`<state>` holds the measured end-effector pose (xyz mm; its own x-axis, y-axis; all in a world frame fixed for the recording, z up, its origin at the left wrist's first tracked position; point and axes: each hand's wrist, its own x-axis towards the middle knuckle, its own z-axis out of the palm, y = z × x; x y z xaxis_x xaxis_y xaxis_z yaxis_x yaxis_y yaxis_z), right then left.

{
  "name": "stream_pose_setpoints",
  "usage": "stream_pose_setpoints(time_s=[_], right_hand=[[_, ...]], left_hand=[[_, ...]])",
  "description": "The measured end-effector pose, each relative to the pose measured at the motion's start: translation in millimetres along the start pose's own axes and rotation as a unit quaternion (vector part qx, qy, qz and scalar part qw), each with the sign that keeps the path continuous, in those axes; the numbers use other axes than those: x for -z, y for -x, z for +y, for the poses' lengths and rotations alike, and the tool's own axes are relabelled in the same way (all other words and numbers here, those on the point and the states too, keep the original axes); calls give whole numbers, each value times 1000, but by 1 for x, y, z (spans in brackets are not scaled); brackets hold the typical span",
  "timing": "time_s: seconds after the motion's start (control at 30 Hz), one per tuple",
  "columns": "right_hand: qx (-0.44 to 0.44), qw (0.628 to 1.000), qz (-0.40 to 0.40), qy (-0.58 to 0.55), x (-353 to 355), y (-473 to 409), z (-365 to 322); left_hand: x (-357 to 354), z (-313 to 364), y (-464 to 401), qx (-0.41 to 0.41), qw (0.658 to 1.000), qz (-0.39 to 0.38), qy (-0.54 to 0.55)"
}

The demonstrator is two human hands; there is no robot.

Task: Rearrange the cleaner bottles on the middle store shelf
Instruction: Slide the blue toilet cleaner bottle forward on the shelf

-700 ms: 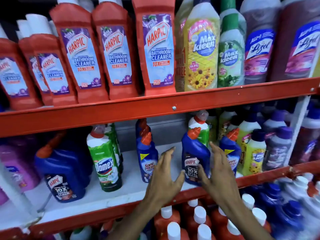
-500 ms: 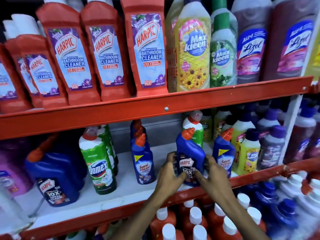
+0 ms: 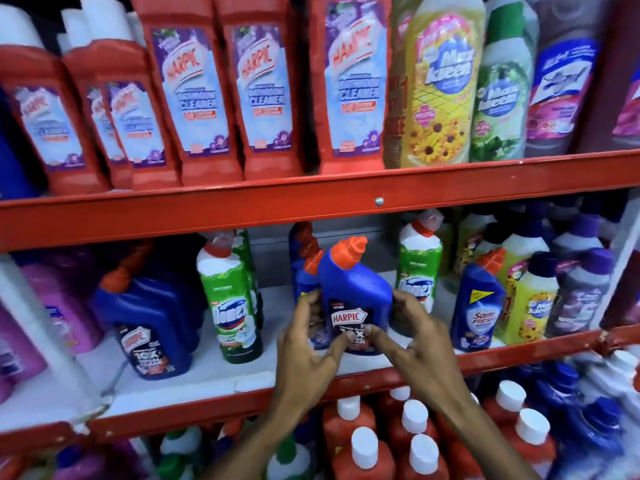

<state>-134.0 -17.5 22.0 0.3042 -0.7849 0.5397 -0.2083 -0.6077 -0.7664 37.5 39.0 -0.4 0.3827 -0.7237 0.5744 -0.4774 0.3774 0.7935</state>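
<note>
A blue Harpic bottle [image 3: 353, 289] with an orange cap stands upright near the front of the middle shelf [image 3: 221, 372]. My left hand [image 3: 308, 344] grips its left side and my right hand [image 3: 415, 337] grips its right side, thumbs on the label. Just behind it, partly hidden, is a blue Sani Fresh bottle [image 3: 304, 275]. A green Domex bottle [image 3: 232, 299] stands to the left, and a large blue Harpic bottle [image 3: 149, 323] further left. Another Domex bottle [image 3: 417, 271] and a Sani Fresh bottle [image 3: 479, 303] stand to the right.
Red Harpic Bathroom Cleaner bottles [image 3: 263, 91] and Max Kleen bottles [image 3: 443, 84] fill the top shelf. Yellow and purple bottles [image 3: 533, 299] crowd the right of the middle shelf, pink ones [image 3: 59, 306] the left. White-capped red bottles [image 3: 363, 445] sit below. A red shelf lip [image 3: 519, 355] runs in front.
Both hands went from open beside the blue Harpic bottle to closed on it. The bottle has shifted left, in front of the Sani Fresh bottle, uncovering the Domex behind.
</note>
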Motion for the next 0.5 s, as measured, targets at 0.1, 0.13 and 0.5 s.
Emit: stream_pose_setpoints(time_s=[0.1,0.13,0.5], right_hand=[[21,999,-23,-36,-34,1,-26],[28,998,-31,-46,-49,1,-35],[42,986,-112,-114,-227,11,-100]], left_hand=[[49,5,10,-15,999,42,-19],[68,5,14,-14,998,55,-27],[234,-31,47,27,974,169,-148]])
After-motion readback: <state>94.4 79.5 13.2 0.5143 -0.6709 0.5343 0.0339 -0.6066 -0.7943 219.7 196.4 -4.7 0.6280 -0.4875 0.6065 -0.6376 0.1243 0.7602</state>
